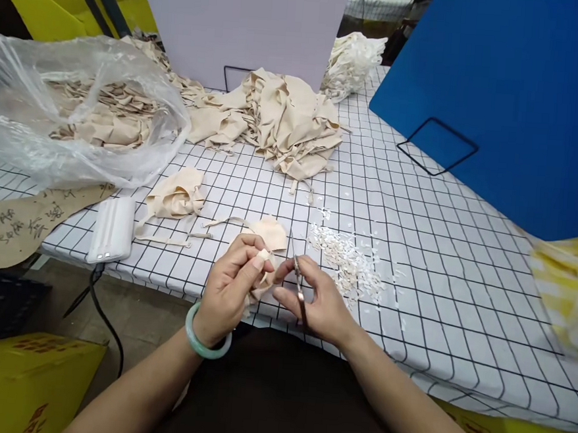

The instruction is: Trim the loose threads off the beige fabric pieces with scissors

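At the table's front edge my left hand (pixel 235 285) pinches a piece of beige fabric (pixel 271 230), part of which lies flat on the cloth beyond the fingers. A pair of small scissors (pixel 300 286) sits in my right hand (pixel 317 301), blades pointing away from me. The hands are close together, the right fingertips beside the fabric. A thin strap (pixel 229 220) trails left from the piece. Just right of the scissors lies a scatter of small white and beige snippets (pixel 348 257). Another beige piece with straps (pixel 179 192) rests to the left.
A large heap of beige fabric (pixel 290 124) lies at the back. A clear plastic bag (pixel 27 139) with more pieces stands left, near a white power bank (pixel 113 229) with a cable. A blue panel (pixel 515 94) rises at right, a pale panel (pixel 243 28) behind.
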Demonstrator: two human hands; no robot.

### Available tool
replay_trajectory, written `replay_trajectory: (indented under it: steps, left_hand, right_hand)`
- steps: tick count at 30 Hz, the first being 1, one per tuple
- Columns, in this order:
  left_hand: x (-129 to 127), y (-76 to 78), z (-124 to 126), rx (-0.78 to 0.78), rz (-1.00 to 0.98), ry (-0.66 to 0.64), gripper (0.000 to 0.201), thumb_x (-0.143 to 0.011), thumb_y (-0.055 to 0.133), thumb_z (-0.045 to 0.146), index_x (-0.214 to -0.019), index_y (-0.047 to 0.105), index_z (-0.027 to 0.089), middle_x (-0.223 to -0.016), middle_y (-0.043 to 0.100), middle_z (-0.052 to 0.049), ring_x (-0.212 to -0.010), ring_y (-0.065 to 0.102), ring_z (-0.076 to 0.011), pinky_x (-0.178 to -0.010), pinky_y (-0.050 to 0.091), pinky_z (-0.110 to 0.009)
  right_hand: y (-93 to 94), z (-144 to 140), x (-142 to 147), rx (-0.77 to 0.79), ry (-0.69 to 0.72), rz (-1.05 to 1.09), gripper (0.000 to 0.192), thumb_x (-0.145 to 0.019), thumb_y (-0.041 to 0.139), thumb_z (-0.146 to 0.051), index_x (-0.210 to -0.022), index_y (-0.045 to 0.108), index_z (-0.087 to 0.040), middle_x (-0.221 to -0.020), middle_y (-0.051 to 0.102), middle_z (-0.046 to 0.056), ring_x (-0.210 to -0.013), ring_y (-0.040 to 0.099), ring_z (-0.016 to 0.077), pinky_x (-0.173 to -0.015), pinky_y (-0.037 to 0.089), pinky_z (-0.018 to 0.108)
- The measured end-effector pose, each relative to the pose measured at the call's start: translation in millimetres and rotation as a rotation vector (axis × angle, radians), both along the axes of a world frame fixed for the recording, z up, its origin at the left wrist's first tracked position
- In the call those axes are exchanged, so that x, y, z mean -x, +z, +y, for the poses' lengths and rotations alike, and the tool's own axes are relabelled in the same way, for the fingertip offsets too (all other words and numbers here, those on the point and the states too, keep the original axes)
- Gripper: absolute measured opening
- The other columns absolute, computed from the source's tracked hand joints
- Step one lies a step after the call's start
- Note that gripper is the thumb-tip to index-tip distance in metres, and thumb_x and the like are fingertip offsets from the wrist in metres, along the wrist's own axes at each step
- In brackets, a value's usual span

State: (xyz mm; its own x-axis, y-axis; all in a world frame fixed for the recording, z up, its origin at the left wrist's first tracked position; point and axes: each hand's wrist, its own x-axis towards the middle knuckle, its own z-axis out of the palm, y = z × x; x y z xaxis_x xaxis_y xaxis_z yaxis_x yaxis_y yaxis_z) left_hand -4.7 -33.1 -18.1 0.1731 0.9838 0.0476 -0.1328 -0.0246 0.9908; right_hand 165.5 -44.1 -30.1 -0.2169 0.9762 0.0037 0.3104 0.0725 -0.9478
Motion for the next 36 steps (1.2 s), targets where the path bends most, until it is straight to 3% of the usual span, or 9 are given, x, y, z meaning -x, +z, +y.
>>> replay_trajectory:
  steps: [3, 7, 20, 36]
  left_hand:
    - [-5, 1.1, -2, -0.109, 0.084, -0.046, 0.028, -0.099, 0.052, 0.029, -0.075, 0.063, 0.019, -0.085, 0.05, -0.007, -0.105, 0.052, -0.024, -0.072, 0.047, -0.03]
    - [-10, 0.5, -3, -0.217, 0.174, -0.083, 0.027, -0.099, 0.051, 0.025, -0.073, 0.059, 0.019, -0.095, 0.051, -0.009, -0.107, 0.049, -0.0235, -0.091, 0.044, -0.036]
    - [-13, -0.6, -3, -0.278, 0.259, -0.116, 0.028, -0.099, 0.048, 0.022, -0.072, 0.054, 0.018, -0.099, 0.05, -0.009, -0.106, 0.049, -0.0235, -0.092, 0.045, -0.037]
    - [-14, -5.9, -3, -0.39, 0.238, -0.163, 0.02, -0.098, 0.046, 0.013, -0.085, 0.061, 0.018, -0.096, 0.052, -0.008, -0.109, 0.048, -0.0223, -0.09, 0.046, -0.035]
  right_hand:
    - [8.6, -4, -19, -0.136, 0.037, -0.231, 0.04, -0.079, 0.072, -0.06, -0.072, 0.061, -0.022, -0.073, 0.06, 0.003, -0.076, 0.055, 0.0215, -0.078, 0.044, 0.039]
    - [8.8, -10, -24, -0.211, 0.084, -0.317, 0.046, -0.075, 0.076, -0.06, -0.063, 0.053, -0.022, -0.059, 0.055, -0.001, -0.061, 0.049, 0.0164, -0.073, 0.041, 0.036]
    - [2.4, -15, -27, -0.247, 0.038, -0.322, 0.052, -0.077, 0.075, -0.059, -0.057, 0.043, -0.023, -0.053, 0.051, -0.002, -0.056, 0.047, 0.0148, -0.068, 0.04, 0.034]
    - [1.6, -16, -24, -0.21, 0.02, -0.29, 0.053, -0.082, 0.068, -0.063, -0.058, 0.047, -0.021, -0.053, 0.051, -0.003, -0.055, 0.045, 0.0124, -0.069, 0.039, 0.031]
